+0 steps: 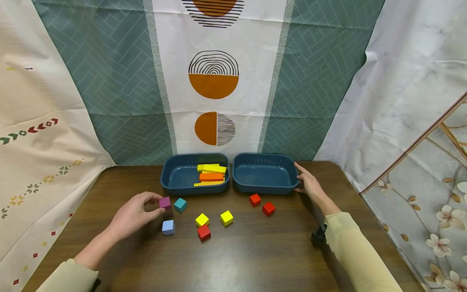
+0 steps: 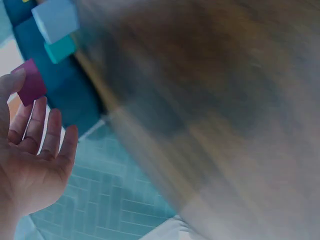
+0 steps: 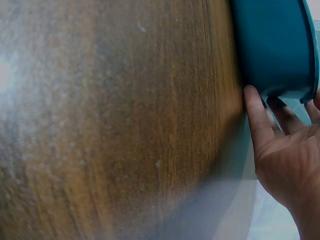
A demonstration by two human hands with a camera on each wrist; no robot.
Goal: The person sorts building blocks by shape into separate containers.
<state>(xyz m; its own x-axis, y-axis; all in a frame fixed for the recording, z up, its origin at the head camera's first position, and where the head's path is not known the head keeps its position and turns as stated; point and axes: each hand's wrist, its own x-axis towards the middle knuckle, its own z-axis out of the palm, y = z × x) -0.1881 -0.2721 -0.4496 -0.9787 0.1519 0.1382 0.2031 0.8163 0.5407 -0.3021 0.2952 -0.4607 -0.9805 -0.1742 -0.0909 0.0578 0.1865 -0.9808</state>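
My left hand (image 1: 135, 213) pinches a purple cube (image 1: 165, 202) between its thumb and fingertips, at the left of the table. A teal cube (image 1: 180, 205) lies just right of it, and a light blue cube (image 1: 168, 227) sits nearer to me. In the left wrist view the purple cube (image 2: 32, 83) shows at the thumb tip, the other fingers loosely spread. My right hand (image 1: 310, 184) rests extended fingers against the right end of a dark blue tray (image 1: 265, 189). The right wrist view shows fingertips (image 3: 251, 95) at the tray's outer wall (image 3: 275, 50).
Beside that tray stands a second blue tray (image 1: 175, 178) with several yellow sticks (image 1: 214, 168) and an orange stick (image 1: 211, 177). Two yellow cubes (image 1: 226, 218) and a red cube (image 1: 204, 232) lie mid-table; two more red cubes (image 1: 268, 209) lie before the right tray. A patterned curtain (image 1: 213, 40) hangs behind.
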